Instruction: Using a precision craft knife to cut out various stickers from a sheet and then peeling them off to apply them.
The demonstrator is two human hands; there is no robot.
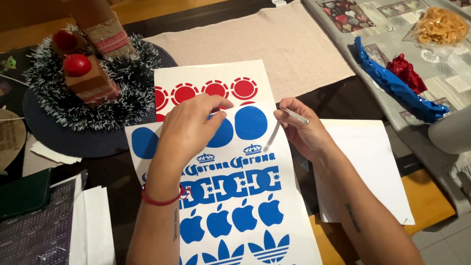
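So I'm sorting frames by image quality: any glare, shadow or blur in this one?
Head view: the blue sticker sheet is sharp and evenly lit; the left hand casts a soft shadow onto it; the right hand and its thin silvery tool are crisp; glare glints off the blue foil wrap; the tinsel decoration looks slightly soft.

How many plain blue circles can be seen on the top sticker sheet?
3 blue circles in a row near the sheet's top edge: one at left, one mid-row partly under the left hand, one at right. The hand may hide another.
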